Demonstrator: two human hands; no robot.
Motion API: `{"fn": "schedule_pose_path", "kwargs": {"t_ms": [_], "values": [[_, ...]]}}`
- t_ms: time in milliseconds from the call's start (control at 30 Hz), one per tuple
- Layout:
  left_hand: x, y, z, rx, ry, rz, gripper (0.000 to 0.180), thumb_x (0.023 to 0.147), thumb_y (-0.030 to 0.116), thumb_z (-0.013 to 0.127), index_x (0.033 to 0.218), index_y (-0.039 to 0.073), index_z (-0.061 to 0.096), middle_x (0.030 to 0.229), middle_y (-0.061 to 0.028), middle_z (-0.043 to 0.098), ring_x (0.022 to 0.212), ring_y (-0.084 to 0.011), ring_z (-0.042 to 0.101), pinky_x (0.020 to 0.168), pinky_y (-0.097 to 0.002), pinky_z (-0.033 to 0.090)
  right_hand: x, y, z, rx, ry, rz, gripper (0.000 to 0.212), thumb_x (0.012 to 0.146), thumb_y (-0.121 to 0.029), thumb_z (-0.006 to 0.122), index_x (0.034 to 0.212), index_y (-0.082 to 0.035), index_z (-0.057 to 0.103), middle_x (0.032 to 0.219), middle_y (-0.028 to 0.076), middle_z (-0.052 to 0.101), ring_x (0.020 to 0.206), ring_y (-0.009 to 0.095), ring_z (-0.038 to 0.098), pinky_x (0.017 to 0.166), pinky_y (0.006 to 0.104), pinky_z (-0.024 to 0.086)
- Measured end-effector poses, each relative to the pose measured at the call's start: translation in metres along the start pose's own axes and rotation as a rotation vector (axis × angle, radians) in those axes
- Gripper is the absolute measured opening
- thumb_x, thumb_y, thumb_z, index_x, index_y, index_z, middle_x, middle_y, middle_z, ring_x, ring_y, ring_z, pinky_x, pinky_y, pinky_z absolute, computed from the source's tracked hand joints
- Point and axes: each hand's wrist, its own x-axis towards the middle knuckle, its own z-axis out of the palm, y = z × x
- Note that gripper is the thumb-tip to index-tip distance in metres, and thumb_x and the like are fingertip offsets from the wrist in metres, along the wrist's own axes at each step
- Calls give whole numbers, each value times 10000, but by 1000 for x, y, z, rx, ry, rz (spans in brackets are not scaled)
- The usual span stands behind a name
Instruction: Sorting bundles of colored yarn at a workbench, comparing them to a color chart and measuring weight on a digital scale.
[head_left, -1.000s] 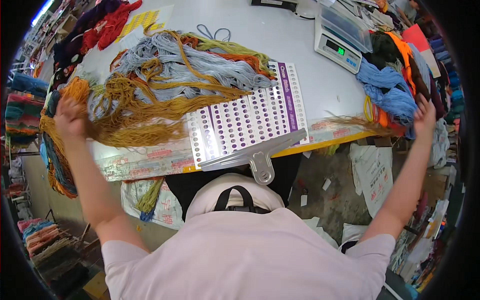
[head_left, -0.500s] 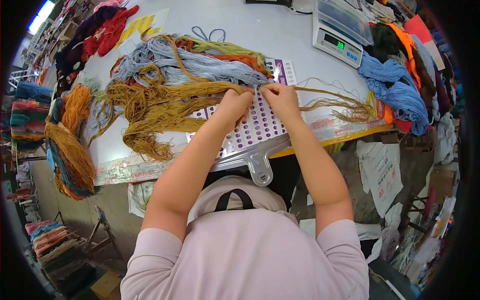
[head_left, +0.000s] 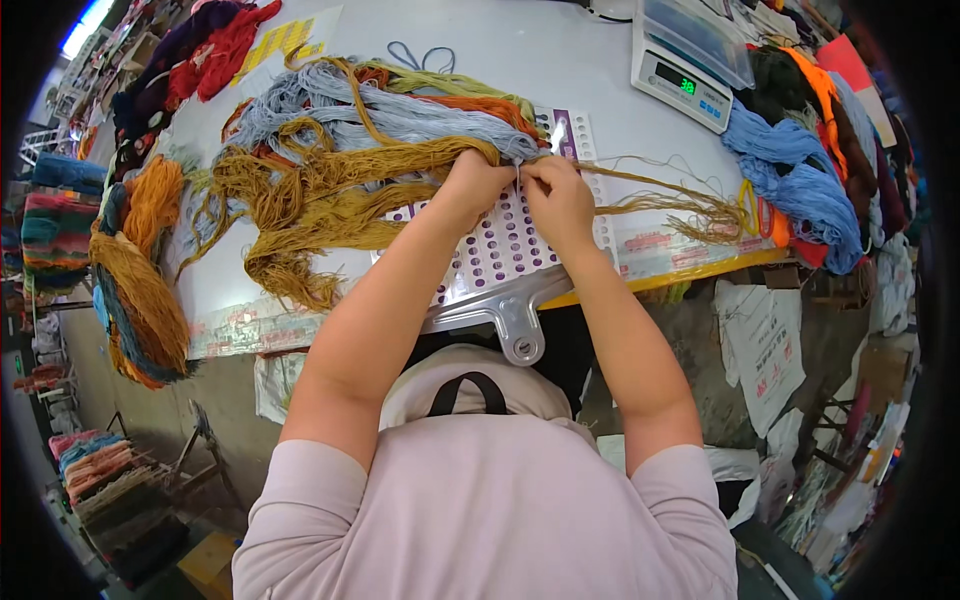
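A white card with rows of punched holes and purple print [head_left: 500, 255] lies at the table's front edge, held by a large silver clip [head_left: 512, 310]. Over its upper part, my two hands almost meet. My left hand [head_left: 475, 185] is closed, pinching mustard-brown yarn [head_left: 385, 162] that stretches off to the left. Closed in a pinch too, my right hand [head_left: 560, 200] holds yarn at a hole near the card's middle; loose strands [head_left: 690, 195] trail to the right beyond it. Light blue yarn [head_left: 390, 115] lies behind my hands, above orange and green bundles. The fingertips are partly hidden.
A digital scale with a clear tray [head_left: 682, 80] stands at the back right. Blue yarn [head_left: 795, 180] and yellow-handled scissors [head_left: 748, 205] lie right of the card. Orange and brown skeins [head_left: 145, 290] hang over the left edge; red yarn [head_left: 215, 60] lies at the back left.
My left hand has shifted slightly up and right, its fingers now closer to my right hand. The right hand has drawn slightly down and left. The view has shifted a little.
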Motion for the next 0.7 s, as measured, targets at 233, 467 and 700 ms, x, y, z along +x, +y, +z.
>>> {"fn": "schedule_pose_path", "kwargs": {"t_ms": [233, 467, 700], "values": [[9, -8, 1, 119, 88, 21, 157, 764, 95, 650, 823, -46, 612, 624, -45, 545, 454, -131, 457, 403, -294, 349, 1, 6, -7, 207, -68, 3, 177, 781, -90, 603, 916, -55, 712, 860, 82, 658, 770, 259, 629, 699, 307, 496], [-11, 3, -80, -218, 255, 218, 162, 797, 180, 549, 854, 32, 581, 684, -36, 552, 561, -157, 514, 504, -290, 434, 8, -1, -20, -194, -174, -225, 200, 786, -135, 632, 974, -126, 697, 869, 45, 581, 800, 243, 603, 672, 376, 489], [-21, -15, -97, -943, -244, 297, 176, 898, 111, 444, 987, 3, 551, 946, -182, 648, 932, -285, 618, 835, -407, 496, 20, 3, -15, -338, -67, -491, 34, 787, -124, 629, 780, -91, 635, 851, 41, 574, 854, 249, 559, 720, 398, 450]]}}
